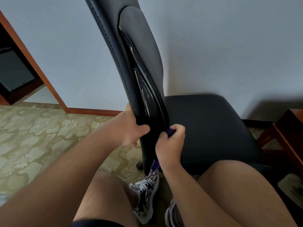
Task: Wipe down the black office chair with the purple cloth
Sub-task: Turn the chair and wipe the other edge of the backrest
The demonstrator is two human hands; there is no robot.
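Note:
The black office chair (211,128) stands close in front of me, seen from its side. Its tall backrest rises from the centre to the top of the view, with the seat to the right. My left hand (129,128) grips the lower edge of the backrest, thumb on the near side. My right hand (170,145) clutches the purple cloth (170,132) bunched in its fingers, pressed into the gap where backrest meets seat. A strip of cloth hangs below the wrist. Most of the cloth is hidden by the hand.
A pale wall is right behind the chair. Brown wooden furniture (290,135) stands at the right, and a wooden frame (41,76) at the left. Patterned carpet (32,136) covers the floor. My bare knees and patterned sneakers (147,194) are at the bottom.

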